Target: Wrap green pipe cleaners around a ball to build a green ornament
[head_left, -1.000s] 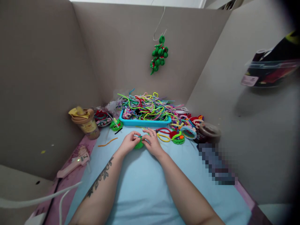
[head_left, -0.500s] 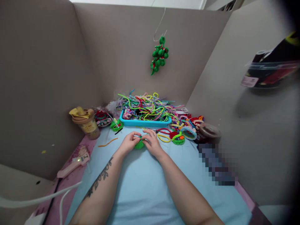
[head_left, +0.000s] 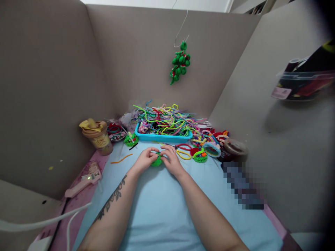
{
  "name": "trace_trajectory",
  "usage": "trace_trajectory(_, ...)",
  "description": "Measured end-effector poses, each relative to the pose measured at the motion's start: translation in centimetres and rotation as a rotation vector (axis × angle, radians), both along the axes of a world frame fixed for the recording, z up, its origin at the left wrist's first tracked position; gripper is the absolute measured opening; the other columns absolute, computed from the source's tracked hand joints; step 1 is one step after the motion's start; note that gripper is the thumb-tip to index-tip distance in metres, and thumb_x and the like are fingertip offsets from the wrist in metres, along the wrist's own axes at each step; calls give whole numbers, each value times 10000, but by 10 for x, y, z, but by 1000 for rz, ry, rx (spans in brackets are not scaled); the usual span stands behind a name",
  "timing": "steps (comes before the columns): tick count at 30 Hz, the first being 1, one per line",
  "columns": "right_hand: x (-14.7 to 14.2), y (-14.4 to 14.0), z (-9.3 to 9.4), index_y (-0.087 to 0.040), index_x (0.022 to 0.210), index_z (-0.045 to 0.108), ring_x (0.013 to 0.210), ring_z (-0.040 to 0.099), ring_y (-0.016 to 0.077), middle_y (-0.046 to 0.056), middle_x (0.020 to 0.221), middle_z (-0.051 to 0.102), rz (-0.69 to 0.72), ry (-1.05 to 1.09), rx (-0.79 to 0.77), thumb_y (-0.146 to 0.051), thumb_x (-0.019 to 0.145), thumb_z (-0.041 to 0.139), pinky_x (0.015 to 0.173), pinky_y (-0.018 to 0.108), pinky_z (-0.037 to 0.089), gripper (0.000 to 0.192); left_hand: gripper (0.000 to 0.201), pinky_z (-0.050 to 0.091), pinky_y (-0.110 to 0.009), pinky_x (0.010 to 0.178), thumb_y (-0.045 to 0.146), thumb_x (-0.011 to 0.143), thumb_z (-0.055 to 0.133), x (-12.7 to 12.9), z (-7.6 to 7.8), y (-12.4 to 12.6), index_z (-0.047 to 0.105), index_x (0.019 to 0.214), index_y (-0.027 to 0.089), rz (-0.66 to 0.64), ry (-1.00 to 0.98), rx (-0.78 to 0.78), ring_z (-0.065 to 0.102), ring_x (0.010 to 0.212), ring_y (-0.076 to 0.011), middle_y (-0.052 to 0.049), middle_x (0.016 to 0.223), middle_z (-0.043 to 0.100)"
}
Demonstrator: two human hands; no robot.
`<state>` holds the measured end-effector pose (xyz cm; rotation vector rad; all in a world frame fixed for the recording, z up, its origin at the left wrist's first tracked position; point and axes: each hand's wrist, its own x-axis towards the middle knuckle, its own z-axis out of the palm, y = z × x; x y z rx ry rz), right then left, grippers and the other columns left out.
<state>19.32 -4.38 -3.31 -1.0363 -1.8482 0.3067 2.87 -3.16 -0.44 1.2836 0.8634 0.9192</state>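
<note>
A small rounded green pipe-cleaner piece (head_left: 156,162) is pinched between my two hands above the blue cloth. My left hand (head_left: 144,159) grips its left side with closed fingertips. On the other side, my right hand (head_left: 172,161) has thumb and finger pressed together on the upper right edge. The fingers cover part of the piece. Scissors with red and yellow handles (head_left: 184,155) lie just beyond my right hand. To the left are an orange pipe cleaner (head_left: 121,159) and a finished-looking green fuzzy figure (head_left: 131,140).
A blue tray (head_left: 164,137) heaped with colourful pipe cleaners stands at the back. A pink glue gun (head_left: 83,183) and a lidded cup (head_left: 98,141) are on the left. A green and red fuzzy piece (head_left: 199,155) lies right. Grey panels (head_left: 146,52) enclose the table.
The view has shifted slightly, so the surroundings appear a little further right and lower. Both hands stay on the green piece, with barely any movement of the fingers.
</note>
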Motion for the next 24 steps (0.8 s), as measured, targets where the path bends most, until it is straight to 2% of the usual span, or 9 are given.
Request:
trace_trajectory(10,1,0,1,-245,762,601,1121,421,232,43,1095,569,11,-28,4,-131,771,537,983,460,337,131,453,284,-182,477,383,630,713,1,-1,-1,518,945,122,-4,6,7,422,452,-56,39,550,552)
trace_trajectory(16,2,1,1,-244,738,614,1111,419,229,43,1107,560,2,-33,-2,-129,773,521,974,456,339,152,458,312,-191,495,377,617,729,1,1,-2,535,940,117,-24,8,-7,484,488,-73,11,595,594)
trace_trajectory(20,1,2,0,-249,802,607,1098,443,228,44,1077,571,-15,1,-11,-149,766,541,977,461,337,125,477,395,-220,564,328,606,741,0,-1,0,516,979,132,-23,56,29,561,566,-106,-16,678,650)
trace_trajectory(24,2,0,1,-255,901,609,1130,424,232,52,1106,559,-42,-25,-13,-162,756,564,988,455,334,178,418,429,-243,618,266,641,703,0,-5,1,520,996,142,4,127,137,597,633,-131,-29,720,668)
